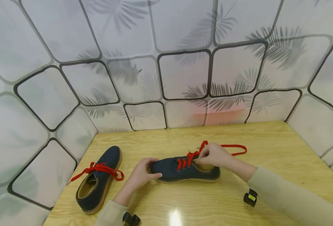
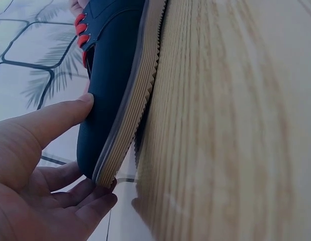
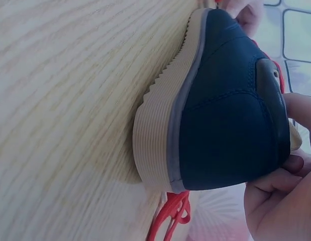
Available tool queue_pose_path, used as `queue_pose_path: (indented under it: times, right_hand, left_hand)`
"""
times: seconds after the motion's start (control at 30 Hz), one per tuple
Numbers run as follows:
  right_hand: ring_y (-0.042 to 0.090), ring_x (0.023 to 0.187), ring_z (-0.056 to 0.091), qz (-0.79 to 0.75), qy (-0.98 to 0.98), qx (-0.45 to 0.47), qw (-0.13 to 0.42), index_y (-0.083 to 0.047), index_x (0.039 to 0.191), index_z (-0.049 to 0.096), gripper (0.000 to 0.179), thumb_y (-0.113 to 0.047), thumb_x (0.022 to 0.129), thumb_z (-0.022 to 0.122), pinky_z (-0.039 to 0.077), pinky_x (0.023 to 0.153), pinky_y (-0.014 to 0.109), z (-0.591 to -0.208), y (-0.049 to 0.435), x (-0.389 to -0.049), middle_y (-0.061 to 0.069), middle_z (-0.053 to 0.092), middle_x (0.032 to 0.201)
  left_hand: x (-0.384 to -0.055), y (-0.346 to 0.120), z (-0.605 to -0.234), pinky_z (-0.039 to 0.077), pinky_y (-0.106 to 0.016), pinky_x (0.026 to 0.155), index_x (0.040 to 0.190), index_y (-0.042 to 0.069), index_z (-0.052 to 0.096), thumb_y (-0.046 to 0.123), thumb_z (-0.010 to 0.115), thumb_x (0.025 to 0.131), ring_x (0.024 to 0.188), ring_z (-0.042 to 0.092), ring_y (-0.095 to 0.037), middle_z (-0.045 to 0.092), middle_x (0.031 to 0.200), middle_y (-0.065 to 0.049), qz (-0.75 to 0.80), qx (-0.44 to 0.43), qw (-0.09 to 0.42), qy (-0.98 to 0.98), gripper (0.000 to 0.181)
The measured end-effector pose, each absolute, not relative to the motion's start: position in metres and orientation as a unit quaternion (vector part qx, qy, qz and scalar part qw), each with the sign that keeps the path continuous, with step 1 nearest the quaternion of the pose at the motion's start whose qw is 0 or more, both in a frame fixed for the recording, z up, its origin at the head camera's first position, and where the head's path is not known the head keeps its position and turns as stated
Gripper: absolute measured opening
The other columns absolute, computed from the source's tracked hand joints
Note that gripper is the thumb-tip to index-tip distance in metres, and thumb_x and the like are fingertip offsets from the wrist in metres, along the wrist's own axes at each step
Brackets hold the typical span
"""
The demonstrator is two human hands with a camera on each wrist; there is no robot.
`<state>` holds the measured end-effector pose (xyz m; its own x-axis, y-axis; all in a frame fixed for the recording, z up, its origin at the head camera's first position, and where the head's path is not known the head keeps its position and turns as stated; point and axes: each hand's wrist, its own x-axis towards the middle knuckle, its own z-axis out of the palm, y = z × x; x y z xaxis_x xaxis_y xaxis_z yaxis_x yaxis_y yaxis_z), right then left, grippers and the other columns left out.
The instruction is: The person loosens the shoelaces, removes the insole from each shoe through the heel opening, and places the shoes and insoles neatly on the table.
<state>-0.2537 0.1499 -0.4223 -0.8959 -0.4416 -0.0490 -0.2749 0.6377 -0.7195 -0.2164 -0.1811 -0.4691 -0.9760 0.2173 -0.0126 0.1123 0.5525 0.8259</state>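
Observation:
A dark blue shoe (image 1: 169, 168) with a tan ribbed sole lies in the middle of the table, toe to the left. Its red lace (image 1: 184, 163) runs through the eyelets, with a long loose loop stretching out behind. My left hand (image 1: 142, 173) grips the toe, thumb on one side and fingers round the front, as the left wrist view shows. At the shoe's opening, my right hand (image 1: 213, 155) pinches the beige-lined tongue (image 3: 295, 136); the fingertips are partly hidden. The matching shoe (image 1: 98, 179), its red lace (image 1: 101, 168) tied in a bow, stands at the left.
The shoes are on a light wooden table (image 1: 177, 201). Patterned pale walls (image 1: 183, 75) enclose it at the back and both sides. The second shoe is close to the table's left edge.

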Motion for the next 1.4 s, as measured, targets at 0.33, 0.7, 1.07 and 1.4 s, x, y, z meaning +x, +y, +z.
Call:
queue_pose_path:
  times: [0.33, 0.7, 1.07, 1.4]
  right_hand:
    - [0.013, 0.076, 0.061, -0.425, 0.882, -0.168, 0.117, -0.006, 0.085, 0.084, 0.014, -0.020, 0.088, 0.085, 0.050, 0.063, 0.029, -0.4199, 0.1504, -0.2513, 0.002, 0.078, 0.086]
    - [0.016, 0.077, 0.057, -0.466, 0.869, -0.113, 0.121, -0.007, 0.084, 0.083, 0.015, -0.020, 0.090, 0.083, 0.048, 0.066, 0.030, -0.4215, 0.1504, -0.2485, -0.004, 0.074, 0.080]
    - [0.018, 0.080, 0.056, -0.505, 0.848, -0.073, 0.140, -0.005, 0.089, 0.082, 0.016, -0.020, 0.093, 0.082, 0.048, 0.070, 0.031, -0.4236, 0.1499, -0.2468, 0.000, 0.073, 0.090]
    - [0.021, 0.100, 0.060, -0.535, 0.827, -0.059, 0.160, -0.005, 0.091, 0.082, 0.019, -0.024, 0.093, 0.083, 0.048, 0.084, 0.031, -0.4287, 0.1561, -0.2465, -0.001, 0.071, 0.101]
  left_hand:
    - [-0.2175, -0.1800, -0.4685, 0.050, -0.057, 0.116, 0.138, 0.000, 0.066, 0.007, 0.089, 0.086, 0.133, 0.061, -0.043, 0.063, 0.141, -0.021, 0.465, 0.089, 0.058, 0.879, 0.057]
    - [-0.2188, -0.1795, -0.4682, 0.051, -0.057, 0.114, 0.136, 0.002, 0.067, 0.010, 0.091, 0.085, 0.132, 0.062, -0.043, 0.064, 0.138, -0.020, 0.454, 0.085, 0.055, 0.885, 0.057]
    - [-0.2199, -0.1791, -0.4669, 0.051, -0.057, 0.115, 0.136, 0.003, 0.068, 0.009, 0.091, 0.084, 0.132, 0.062, -0.042, 0.064, 0.139, -0.019, 0.454, 0.075, 0.058, 0.886, 0.057]
    - [-0.2204, -0.1807, -0.4691, 0.051, -0.057, 0.114, 0.134, 0.002, 0.068, 0.010, 0.092, 0.083, 0.132, 0.062, -0.043, 0.066, 0.137, -0.019, 0.447, 0.085, 0.058, 0.889, 0.056]
